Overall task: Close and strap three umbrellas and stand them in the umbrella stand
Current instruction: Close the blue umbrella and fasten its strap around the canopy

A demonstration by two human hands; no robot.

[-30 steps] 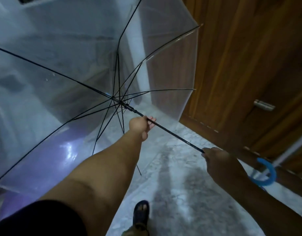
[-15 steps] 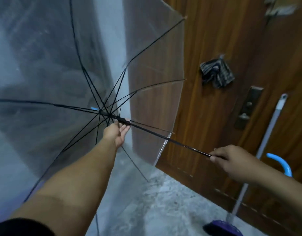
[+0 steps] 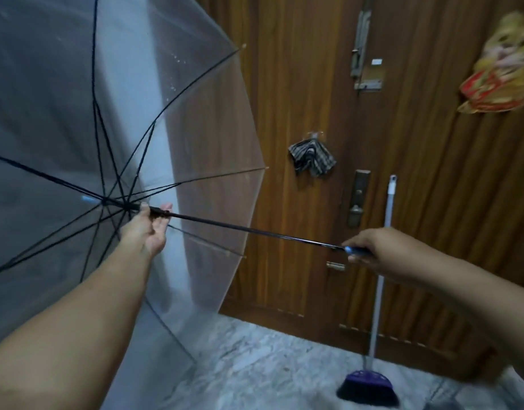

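Note:
A clear plastic umbrella [image 3: 195, 119] with black ribs is spread open and fills the left half of the view, its top pointing left. Its black shaft [image 3: 255, 230] runs across to the right. My left hand [image 3: 147, 229] grips the runner on the shaft just below the ribs' hub. My right hand [image 3: 382, 253] is closed around the blue handle at the shaft's lower end. No umbrella stand or other umbrella shows.
A brown wooden door [image 3: 299, 84] stands straight ahead with a lock plate [image 3: 358, 199] and a striped cloth [image 3: 312, 158] on a hook. A broom [image 3: 379, 291] with a purple head leans against it. A colourful bag [image 3: 500, 75] hangs at upper right. Marble floor below.
The view has tilted up from the floor to the door. The open umbrella has swung upward and left with both hands still on it; my left hand stays at the runner.

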